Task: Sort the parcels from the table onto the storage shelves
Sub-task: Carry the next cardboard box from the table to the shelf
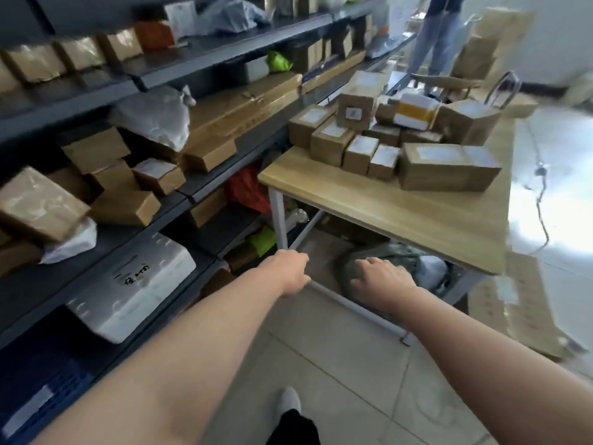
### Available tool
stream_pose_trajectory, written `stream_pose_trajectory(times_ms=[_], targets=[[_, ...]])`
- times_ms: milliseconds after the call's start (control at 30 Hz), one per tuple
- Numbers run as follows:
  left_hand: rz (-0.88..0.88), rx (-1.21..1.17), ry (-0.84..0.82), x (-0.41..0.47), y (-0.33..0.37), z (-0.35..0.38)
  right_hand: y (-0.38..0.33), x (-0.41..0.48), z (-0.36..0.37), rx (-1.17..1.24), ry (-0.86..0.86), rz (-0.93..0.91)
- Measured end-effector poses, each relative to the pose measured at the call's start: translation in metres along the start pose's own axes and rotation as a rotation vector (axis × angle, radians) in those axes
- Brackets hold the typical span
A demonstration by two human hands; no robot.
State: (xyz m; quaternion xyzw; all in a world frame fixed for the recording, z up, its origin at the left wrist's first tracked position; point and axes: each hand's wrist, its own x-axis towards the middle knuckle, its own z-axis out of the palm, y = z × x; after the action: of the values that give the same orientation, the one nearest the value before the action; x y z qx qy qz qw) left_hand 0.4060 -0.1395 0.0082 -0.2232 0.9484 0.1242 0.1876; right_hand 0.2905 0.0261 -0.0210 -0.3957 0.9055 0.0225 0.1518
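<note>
Several brown cardboard parcels (pixel 449 167) with white labels are piled on the far half of the wooden table (pixel 401 216). Among them sits a white and yellow parcel (pixel 415 114). The dark storage shelves (pixel 179 191) run along the left and hold boxes and bags. Both my arms reach forward below the table's near edge. My left hand (pixel 288 273) hangs near the table's white leg with its fingers curled loosely and holds nothing. My right hand (pixel 382 277) is spread with relaxed fingers and is also empty.
A white foam box (pixel 134 284) with black writing lies on a low shelf. Bags lie under the table (pixel 391 261). Flat cardboard (pixel 513 303) leans at the right. A person (pixel 436 33) stands at the far end. Tiled floor lies under my feet.
</note>
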Motion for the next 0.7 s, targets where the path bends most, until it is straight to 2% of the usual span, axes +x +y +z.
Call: stream_pose_trajectory(times_ms=[167, 367, 700], targets=[[0.185, 0.057, 0.000, 0.083, 0.022, -0.039, 0.044, 0.044, -0.021, 0.019, 0.031, 0.153], [0.329, 0.101, -0.051, 0.175, 0.054, -0.083, 0.091, 0.084, -0.035, 0.112, 0.052, 0.346], [0.484, 0.183, -0.095, 0.287, 0.141, -0.082, 0.191, 0.120, -0.042, 0.217, 0.031, 0.559]])
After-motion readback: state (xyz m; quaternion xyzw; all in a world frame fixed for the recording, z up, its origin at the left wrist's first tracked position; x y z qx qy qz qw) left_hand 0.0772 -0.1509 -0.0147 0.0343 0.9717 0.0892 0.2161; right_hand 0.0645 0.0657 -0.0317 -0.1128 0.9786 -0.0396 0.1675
